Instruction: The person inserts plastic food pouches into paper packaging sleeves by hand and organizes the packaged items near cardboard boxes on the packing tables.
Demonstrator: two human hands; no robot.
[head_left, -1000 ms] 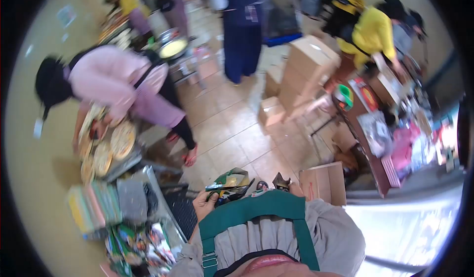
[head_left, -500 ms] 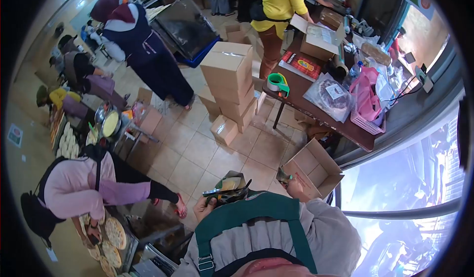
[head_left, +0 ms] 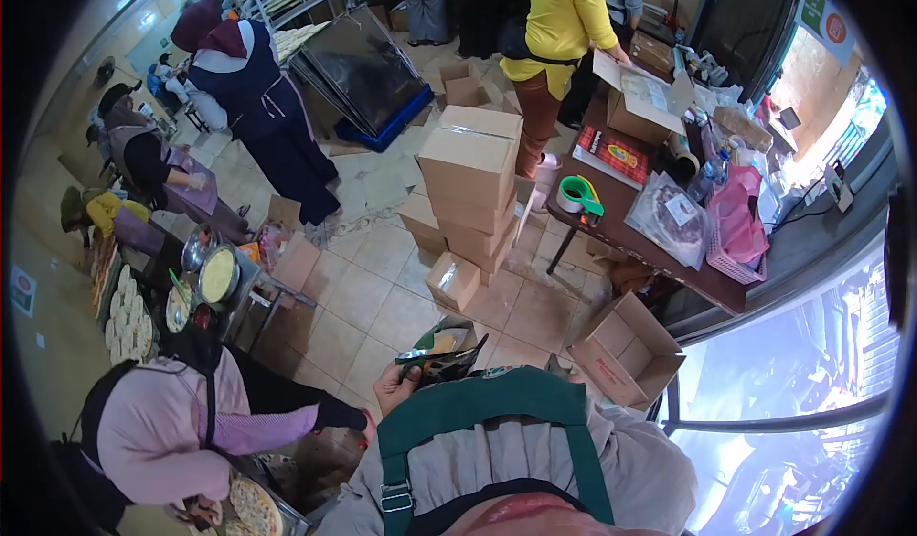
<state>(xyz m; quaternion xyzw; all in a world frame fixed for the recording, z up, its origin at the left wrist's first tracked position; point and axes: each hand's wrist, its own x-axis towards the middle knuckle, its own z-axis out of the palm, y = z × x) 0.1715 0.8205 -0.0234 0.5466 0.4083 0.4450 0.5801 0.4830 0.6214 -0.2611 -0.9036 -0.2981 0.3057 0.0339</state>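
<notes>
Pale floor tiles stretch ahead of both hands. The left hand pinches a bunch of glossy dark pouches between thumb and fingers; they jut out to its right. The right hand is mostly hidden behind the green apron, so its grip cannot be told. Just beside it, farther right, stands an open cardboard box.

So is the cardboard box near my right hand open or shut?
Open: nothing covers the top of the cardboard box, and its inner walls and bottom show.
</notes>
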